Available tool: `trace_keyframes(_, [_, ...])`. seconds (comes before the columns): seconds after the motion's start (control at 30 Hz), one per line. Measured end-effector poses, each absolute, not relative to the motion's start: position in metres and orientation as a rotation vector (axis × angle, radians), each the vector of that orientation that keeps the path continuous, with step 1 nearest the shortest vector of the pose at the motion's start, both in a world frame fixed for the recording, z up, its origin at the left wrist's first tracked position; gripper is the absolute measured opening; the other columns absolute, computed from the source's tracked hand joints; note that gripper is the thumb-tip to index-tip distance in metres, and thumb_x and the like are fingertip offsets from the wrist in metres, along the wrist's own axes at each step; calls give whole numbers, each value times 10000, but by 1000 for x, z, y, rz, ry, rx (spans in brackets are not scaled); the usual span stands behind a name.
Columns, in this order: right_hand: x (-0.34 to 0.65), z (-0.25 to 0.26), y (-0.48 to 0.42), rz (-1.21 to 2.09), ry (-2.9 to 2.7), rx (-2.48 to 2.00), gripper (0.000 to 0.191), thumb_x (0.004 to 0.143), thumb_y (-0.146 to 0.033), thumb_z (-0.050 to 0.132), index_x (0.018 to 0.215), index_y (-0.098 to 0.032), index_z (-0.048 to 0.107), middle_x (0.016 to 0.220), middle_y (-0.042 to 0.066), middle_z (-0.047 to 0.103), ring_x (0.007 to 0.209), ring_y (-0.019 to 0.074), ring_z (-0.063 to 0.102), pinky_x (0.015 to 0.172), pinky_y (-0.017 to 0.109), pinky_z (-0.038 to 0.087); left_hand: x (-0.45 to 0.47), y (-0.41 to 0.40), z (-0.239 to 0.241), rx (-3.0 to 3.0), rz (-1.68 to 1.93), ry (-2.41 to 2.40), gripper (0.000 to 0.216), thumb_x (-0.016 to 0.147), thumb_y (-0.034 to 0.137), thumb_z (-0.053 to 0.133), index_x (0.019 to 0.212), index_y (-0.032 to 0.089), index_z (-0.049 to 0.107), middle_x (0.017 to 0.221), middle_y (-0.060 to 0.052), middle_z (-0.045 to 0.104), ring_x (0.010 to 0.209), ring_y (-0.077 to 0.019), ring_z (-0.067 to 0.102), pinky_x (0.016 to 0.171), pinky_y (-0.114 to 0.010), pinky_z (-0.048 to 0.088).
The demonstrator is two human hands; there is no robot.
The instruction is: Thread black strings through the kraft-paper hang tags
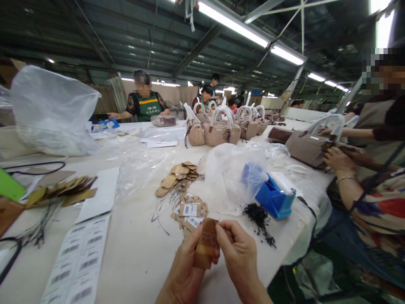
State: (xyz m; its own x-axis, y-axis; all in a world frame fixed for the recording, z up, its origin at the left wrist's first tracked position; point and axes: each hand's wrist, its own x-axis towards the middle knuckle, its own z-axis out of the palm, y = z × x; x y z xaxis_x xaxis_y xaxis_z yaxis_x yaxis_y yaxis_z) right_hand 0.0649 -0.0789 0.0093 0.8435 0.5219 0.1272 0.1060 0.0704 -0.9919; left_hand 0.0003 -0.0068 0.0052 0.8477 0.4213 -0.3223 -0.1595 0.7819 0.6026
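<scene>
Both my hands hold one brown cardboard hang tag (205,244) upright above the near edge of the white table (136,249). My left hand (185,270) grips its lower left side with closed fingers. My right hand (238,253) pinches its upper right corner. Just beyond lies a heap of similar tags with barcode stickers (190,209), and a second heap of tags (177,175) sits further back. A small pile of black strings (260,216) lies to the right of my hands.
Sheets of barcode labels (79,261) lie at the near left. A blue box (274,199) and clear plastic bags (232,175) sit to the right. Beige handbags (221,128) stand further back. A person at the right handles a handbag (308,145); others work behind.
</scene>
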Motion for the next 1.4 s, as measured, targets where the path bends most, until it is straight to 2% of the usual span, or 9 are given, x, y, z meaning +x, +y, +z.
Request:
trace_keyframes(0.3, [69, 17, -82, 447, -502, -1354, 234, 733, -373, 590, 632, -174, 519, 390, -61, 513, 316, 103, 485, 343, 213, 414, -1, -16, 16, 959, 451, 484, 384, 797, 450, 501, 661, 112, 624, 533, -11, 552, 502, -101, 461, 510, -229, 342])
trace_keyframes(0.43, [70, 16, -82, 480, -473, -1332, 225, 720, -356, 594, 615, -174, 513, 383, -73, 499, 293, 93, 468, 312, 196, 381, -1, -17, 14, 943, 429, 491, 368, 782, 456, 518, 682, 122, 636, 536, -7, 556, 494, -104, 457, 492, -225, 337])
trace_keyframes(0.7, [72, 16, -82, 452, -452, -1348, 224, 711, -363, 601, 610, -177, 528, 405, -53, 549, 308, 107, 499, 322, 209, 416, 0, -15, 14, 965, 440, 512, 381, 788, 458, 512, 706, 116, 659, 558, -18, 571, 519, -113, 474, 508, -231, 346])
trace_keyframes(0.87, [69, 13, -82, 391, -464, -1392, 233, 735, -375, 600, 617, -183, 537, 394, -57, 535, 327, 101, 500, 341, 191, 406, 1, -11, 5, 1077, 423, 533, 450, 758, 513, 531, 637, 104, 674, 514, -22, 548, 495, -105, 452, 506, -236, 321])
trace_keyframes(0.97, [67, 13, -82, 335, -422, -1380, 231, 735, -368, 610, 611, -182, 550, 436, -50, 558, 363, 89, 502, 371, 177, 397, 2, -7, -1, 1054, 452, 521, 422, 691, 516, 621, 798, 118, 713, 588, -23, 588, 532, -103, 461, 511, -228, 331])
trace_keyframes(1.07, [69, 13, -84, 404, -409, -1323, 219, 708, -351, 640, 596, -174, 576, 513, -29, 605, 455, 99, 543, 457, 186, 434, 4, -4, -6, 1021, 541, 529, 502, 593, 462, 733, 982, 147, 688, 685, -30, 639, 550, -96, 480, 515, -219, 350])
trace_keyframes(1.17, [74, 10, -88, 499, -355, -1283, 226, 666, -355, 678, 585, -166, 584, 538, -26, 609, 513, 108, 550, 524, 200, 445, 6, -5, -8, 979, 576, 537, 500, 500, 408, 803, 910, 139, 705, 686, -43, 666, 568, -104, 517, 527, -215, 374])
trace_keyframes(1.27, [76, 7, -90, 493, -305, -1319, 231, 616, -357, 706, 572, -160, 593, 514, -34, 580, 515, 103, 514, 513, 195, 416, 6, -9, -9, 923, 460, 548, 464, 414, 334, 843, 817, 149, 706, 691, -48, 688, 595, -142, 573, 558, -244, 423])
trace_keyframes(1.4, [75, 3, -88, 513, -327, -1326, 218, 600, -338, 705, 568, -151, 599, 507, -32, 563, 511, 104, 490, 503, 198, 397, 7, -14, -12, 898, 338, 561, 330, 457, 297, 826, 706, 130, 690, 600, -32, 675, 531, -134, 574, 535, -240, 416])
